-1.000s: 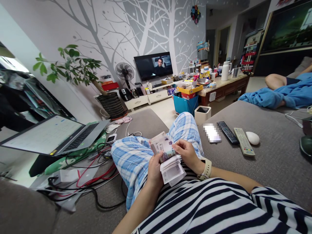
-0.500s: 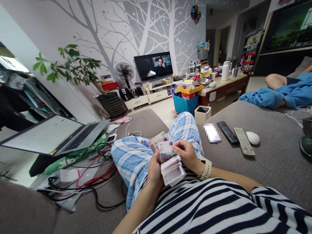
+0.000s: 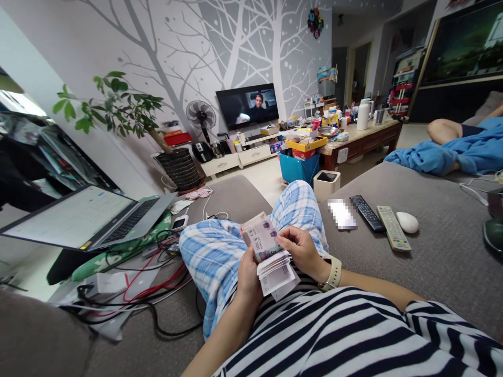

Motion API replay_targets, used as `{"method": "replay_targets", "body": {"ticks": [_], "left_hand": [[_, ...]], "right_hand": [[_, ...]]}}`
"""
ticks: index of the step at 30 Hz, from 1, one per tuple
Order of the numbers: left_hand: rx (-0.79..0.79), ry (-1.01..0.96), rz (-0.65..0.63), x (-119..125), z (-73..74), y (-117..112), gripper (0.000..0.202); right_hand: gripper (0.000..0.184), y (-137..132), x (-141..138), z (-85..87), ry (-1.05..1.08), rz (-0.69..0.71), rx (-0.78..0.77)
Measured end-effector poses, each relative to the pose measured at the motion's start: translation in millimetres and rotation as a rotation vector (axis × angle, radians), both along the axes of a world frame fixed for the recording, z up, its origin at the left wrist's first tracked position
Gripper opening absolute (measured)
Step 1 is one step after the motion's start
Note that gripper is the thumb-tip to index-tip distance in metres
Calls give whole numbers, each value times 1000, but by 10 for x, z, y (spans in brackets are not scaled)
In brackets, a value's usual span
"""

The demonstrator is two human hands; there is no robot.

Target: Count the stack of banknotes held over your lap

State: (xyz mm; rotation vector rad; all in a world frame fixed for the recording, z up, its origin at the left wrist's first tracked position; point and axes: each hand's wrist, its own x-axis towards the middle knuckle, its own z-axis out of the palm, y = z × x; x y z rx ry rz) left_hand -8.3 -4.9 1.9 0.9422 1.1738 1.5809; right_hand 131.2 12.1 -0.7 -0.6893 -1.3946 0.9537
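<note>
A stack of banknotes [image 3: 259, 238] is held over my lap, with a purple-grey note bearing the digit 5 on top. Its lower part folds down toward my belly as a fan of pale note ends [image 3: 277, 275]. My left hand [image 3: 249, 275] grips the stack along its left side, thumb on the front. From the right, my right hand [image 3: 301, 248] pinches the edge of the notes between thumb and fingers; how many it pinches I cannot tell. A pale watch sits on my right wrist.
On the sofa to my right lie a black remote [image 3: 367, 213], a pale remote [image 3: 393, 229], a white mouse [image 3: 407, 222] and a blurred-out bright item. A laptop [image 3: 129, 220] and tangled cables [image 3: 157, 293] are at my left. Another person's leg rests under a blue blanket [image 3: 436, 154].
The top note has shifted upward and now lies flatter over the stack, showing more of its face. The folded ends have moved slightly left. Both hands stay nearly in place.
</note>
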Motion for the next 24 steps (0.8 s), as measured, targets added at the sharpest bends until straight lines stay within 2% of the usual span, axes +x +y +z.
{"method": "replay_targets", "body": {"ticks": [9, 13, 18, 20, 24], "left_hand": [[-1, -21, -33, -37, -66, 14, 22], [-25, -74, -33, 3, 24, -5, 17], [-151, -347, -78, 93, 145, -8, 24], [-144, -360, -95, 99, 152, -9, 26], [-126, -259, -75, 74, 156, -33, 29]], "right_hand": [[17, -2, 5, 16, 20, 32, 3], [22, -7, 7, 29, 33, 44, 20], [32, -11, 3, 39, 37, 74, 19], [31, 2, 0, 35, 27, 42, -1], [29, 41, -1, 26, 24, -43, -70]]}}
